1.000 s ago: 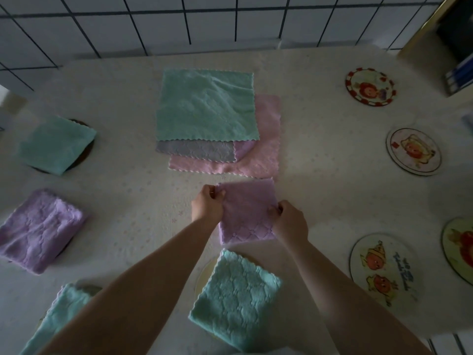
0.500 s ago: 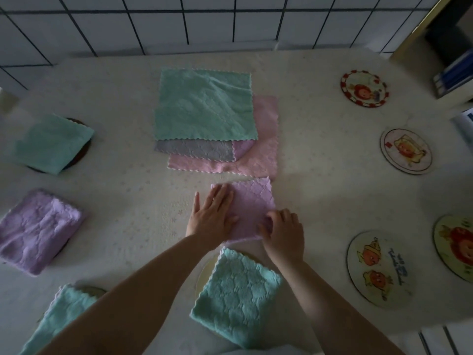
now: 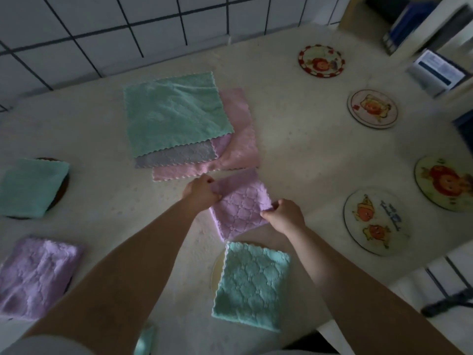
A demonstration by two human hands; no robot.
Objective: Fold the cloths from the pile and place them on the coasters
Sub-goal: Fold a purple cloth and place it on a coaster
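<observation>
A small folded purple cloth (image 3: 239, 203) lies in the middle of the table. My left hand (image 3: 201, 193) pinches its left edge and my right hand (image 3: 284, 215) pinches its right edge. Behind it lies the pile: a green cloth (image 3: 174, 112) on top, a grey one (image 3: 176, 157) and a pink one (image 3: 238, 149) below. Bare coasters sit at the right: one near (image 3: 375, 221), one further right (image 3: 445, 184), one behind (image 3: 372, 108), one at the far back (image 3: 321, 60). Folded cloths cover other coasters: green (image 3: 252, 283) near me, purple (image 3: 38, 275) and green (image 3: 30, 187) at left.
A tiled wall (image 3: 128, 29) runs behind the table. Blue-and-white boxes and shelving (image 3: 435, 65) stand at the far right. The table's right edge (image 3: 419, 265) drops off beside the near coaster. Another green cloth (image 3: 144, 342) peeks out under my left arm.
Both hands lay flat pressing the purple cloth half a second ago; now they pinch its left and right edges. The view has tilted and shifted right.
</observation>
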